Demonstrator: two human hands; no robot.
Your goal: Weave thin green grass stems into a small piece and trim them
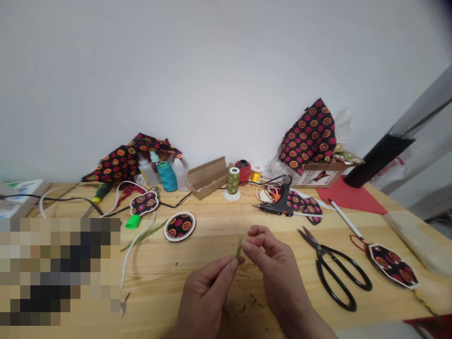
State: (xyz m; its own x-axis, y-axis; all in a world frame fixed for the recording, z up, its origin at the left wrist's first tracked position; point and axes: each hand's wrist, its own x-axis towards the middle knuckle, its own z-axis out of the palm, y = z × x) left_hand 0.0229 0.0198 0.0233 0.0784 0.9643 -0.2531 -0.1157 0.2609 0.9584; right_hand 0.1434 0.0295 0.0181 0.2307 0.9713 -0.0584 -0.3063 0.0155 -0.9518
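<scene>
Over the middle of the table, my left hand (212,287) is closed, pinching a small bundle of green thread (239,247) upright between thumb and forefinger. Just right of the bundle's top, my right hand (273,261) is closed in a pinch, with thumb and forefinger on what looks like a fine strand of thread. The strand is too thin to follow clearly. An olive-green thread spool (233,181) stands beyond both hands. Black-handled scissors (334,263) lie partly open to the right. Left of the hands rests a round fabric-covered ornament (180,227) with a pale rim.
A glue gun (278,203), red spool (243,172), blue spool (167,176) and cardboard box (208,178) line the back. Right are a white pen (346,219) and an octagonal ornament (392,266). A white cable (136,240) and flower-shaped ornament (144,203) lie left. The lower left is pixelated.
</scene>
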